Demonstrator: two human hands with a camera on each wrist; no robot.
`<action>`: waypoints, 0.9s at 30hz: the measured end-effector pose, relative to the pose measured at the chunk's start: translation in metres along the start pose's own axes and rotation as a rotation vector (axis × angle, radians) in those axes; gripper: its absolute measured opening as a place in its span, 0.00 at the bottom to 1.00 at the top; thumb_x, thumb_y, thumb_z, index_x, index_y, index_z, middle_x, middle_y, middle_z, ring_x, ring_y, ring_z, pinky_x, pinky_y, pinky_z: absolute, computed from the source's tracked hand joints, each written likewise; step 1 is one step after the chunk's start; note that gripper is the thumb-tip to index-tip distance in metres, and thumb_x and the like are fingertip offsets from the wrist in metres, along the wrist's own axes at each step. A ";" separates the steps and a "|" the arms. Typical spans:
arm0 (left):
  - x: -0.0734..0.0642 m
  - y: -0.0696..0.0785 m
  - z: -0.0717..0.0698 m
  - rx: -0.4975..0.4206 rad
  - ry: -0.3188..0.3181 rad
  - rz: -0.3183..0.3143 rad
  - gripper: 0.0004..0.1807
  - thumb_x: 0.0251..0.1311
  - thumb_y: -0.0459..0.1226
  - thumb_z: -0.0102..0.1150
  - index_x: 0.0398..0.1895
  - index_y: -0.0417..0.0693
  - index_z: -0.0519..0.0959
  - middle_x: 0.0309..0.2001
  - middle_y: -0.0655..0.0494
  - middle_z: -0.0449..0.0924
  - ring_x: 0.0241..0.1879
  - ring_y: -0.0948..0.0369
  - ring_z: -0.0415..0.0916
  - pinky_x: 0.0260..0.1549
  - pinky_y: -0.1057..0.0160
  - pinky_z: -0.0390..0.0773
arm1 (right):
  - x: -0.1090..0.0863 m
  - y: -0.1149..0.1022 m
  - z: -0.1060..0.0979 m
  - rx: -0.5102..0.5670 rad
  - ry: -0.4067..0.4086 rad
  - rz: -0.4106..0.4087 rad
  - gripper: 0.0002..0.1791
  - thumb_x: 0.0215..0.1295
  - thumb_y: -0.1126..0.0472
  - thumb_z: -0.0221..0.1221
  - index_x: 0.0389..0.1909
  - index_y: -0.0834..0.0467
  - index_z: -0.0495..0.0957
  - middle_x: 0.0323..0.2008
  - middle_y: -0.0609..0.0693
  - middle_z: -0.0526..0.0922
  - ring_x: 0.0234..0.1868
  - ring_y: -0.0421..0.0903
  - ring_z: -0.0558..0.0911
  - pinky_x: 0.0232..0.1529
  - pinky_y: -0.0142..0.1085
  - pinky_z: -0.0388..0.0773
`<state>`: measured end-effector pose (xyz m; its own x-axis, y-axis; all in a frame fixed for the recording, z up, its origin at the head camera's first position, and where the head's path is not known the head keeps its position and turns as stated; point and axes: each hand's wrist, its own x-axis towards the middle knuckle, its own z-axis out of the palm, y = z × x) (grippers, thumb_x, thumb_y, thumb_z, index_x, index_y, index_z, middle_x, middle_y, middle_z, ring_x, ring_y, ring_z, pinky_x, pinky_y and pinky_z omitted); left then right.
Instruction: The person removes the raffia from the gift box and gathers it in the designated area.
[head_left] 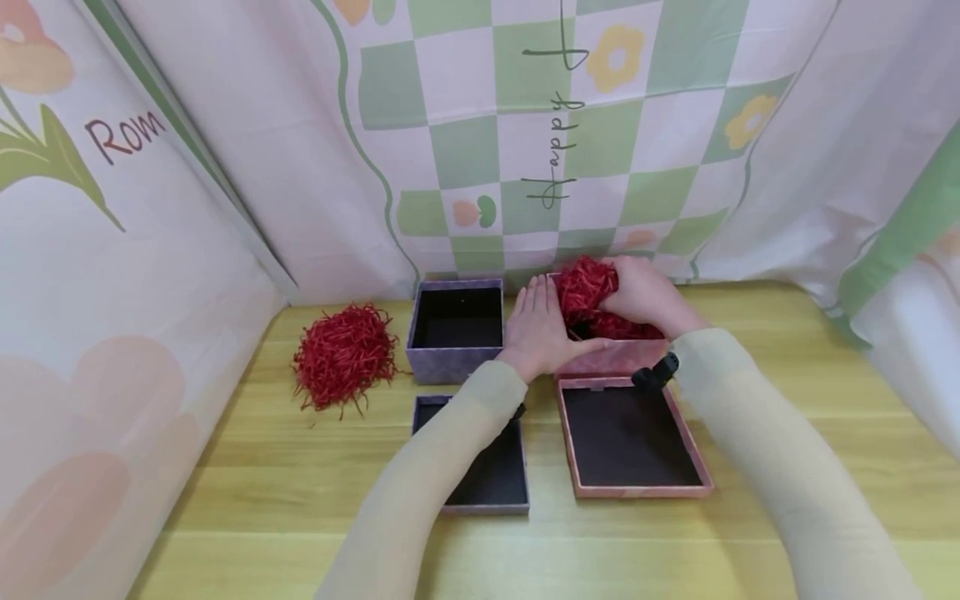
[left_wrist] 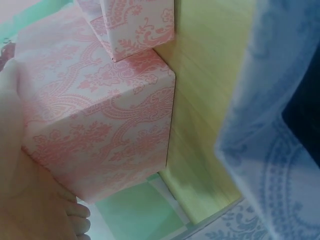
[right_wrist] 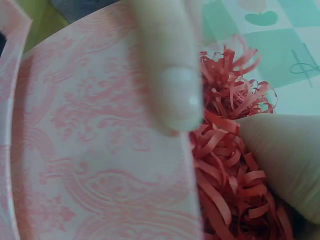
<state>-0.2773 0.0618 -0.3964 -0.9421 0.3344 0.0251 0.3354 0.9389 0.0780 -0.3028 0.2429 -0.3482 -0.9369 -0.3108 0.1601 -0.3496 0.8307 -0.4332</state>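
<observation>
My left hand [head_left: 538, 329] lies with its fingers straight against the left side of the pink patterned box [head_left: 611, 358]; its thumb reaches along the front rim. In the left wrist view this hand [left_wrist: 30, 175] touches the box's pink-and-white wall [left_wrist: 105, 135]. Red shredded paper [head_left: 587, 287] bulges up at the box's back left corner, and my right hand [head_left: 643, 290] grips it with fingertips buried in the strands. The right wrist view shows curled red strands [right_wrist: 225, 185] just inside the rim, the left thumb [right_wrist: 172, 95] crossing that rim.
To the left stands an open purple box [head_left: 453, 365] with a black inside. Its shallow lid [head_left: 491, 475] lies in front, partly under the left sleeve. A pink lid [head_left: 630, 437] lies before the pink box. A loose red paper heap [head_left: 345, 354] sits far left. A checked curtain [head_left: 525, 150] hangs behind.
</observation>
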 end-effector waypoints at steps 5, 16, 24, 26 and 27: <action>0.000 -0.001 0.000 -0.002 0.009 0.018 0.72 0.50 0.84 0.35 0.82 0.39 0.37 0.82 0.46 0.37 0.80 0.52 0.33 0.75 0.58 0.32 | -0.003 -0.001 -0.010 0.008 0.017 -0.006 0.22 0.53 0.68 0.69 0.51 0.66 0.80 0.44 0.66 0.84 0.46 0.64 0.82 0.49 0.60 0.76; -0.002 -0.001 0.000 0.028 0.009 0.024 0.72 0.48 0.85 0.32 0.82 0.40 0.38 0.82 0.46 0.38 0.80 0.53 0.33 0.75 0.58 0.34 | -0.011 -0.004 -0.040 -0.033 0.116 -0.047 0.29 0.50 0.66 0.72 0.57 0.64 0.79 0.49 0.67 0.83 0.50 0.68 0.80 0.52 0.62 0.75; -0.002 -0.001 0.000 0.006 0.007 0.019 0.72 0.48 0.85 0.32 0.82 0.41 0.35 0.82 0.46 0.37 0.80 0.54 0.32 0.75 0.59 0.32 | -0.027 -0.002 -0.065 -0.007 0.162 -0.010 0.26 0.49 0.70 0.69 0.53 0.64 0.80 0.47 0.67 0.83 0.47 0.66 0.80 0.50 0.61 0.75; -0.002 -0.001 0.000 0.006 0.005 0.018 0.73 0.48 0.85 0.32 0.82 0.41 0.35 0.82 0.47 0.37 0.80 0.54 0.32 0.75 0.59 0.32 | -0.031 0.002 -0.069 -0.006 0.164 -0.006 0.26 0.49 0.70 0.69 0.53 0.65 0.80 0.47 0.67 0.83 0.47 0.65 0.80 0.50 0.61 0.75; -0.001 -0.001 0.000 0.007 0.004 0.017 0.73 0.48 0.85 0.31 0.82 0.41 0.35 0.82 0.47 0.37 0.80 0.54 0.32 0.75 0.59 0.32 | -0.033 0.004 -0.071 -0.011 0.165 -0.004 0.26 0.49 0.70 0.69 0.53 0.64 0.80 0.47 0.68 0.83 0.47 0.65 0.80 0.50 0.61 0.75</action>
<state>-0.2761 0.0609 -0.3970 -0.9363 0.3499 0.0306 0.3512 0.9336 0.0707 -0.2735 0.2891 -0.2923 -0.9227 -0.2345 0.3060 -0.3524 0.8349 -0.4228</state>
